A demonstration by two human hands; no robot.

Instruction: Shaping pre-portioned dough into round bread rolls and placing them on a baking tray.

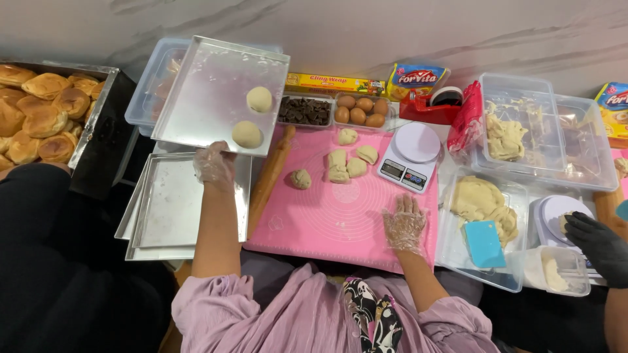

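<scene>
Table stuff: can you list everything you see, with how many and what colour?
Dough balls: two, cream, on the tilted metal tray.
Dough pieces: about six, cream, on the pink mat.
Rolling pin: one, wooden, at the mat's left edge.
Scale: one, white, right of the pieces.
Eggs: five, brown, in a clear box.
Chocolate chunks: dark, boxed beside the eggs.
Buns: many, golden, far left.
Scraper: one, blue, in the dough tub.
Black-gloved hand: another person's, far right.
Left hand: clear glove, holding the tray's edge.
Right hand: clear glove, flat on the mat.
</scene>
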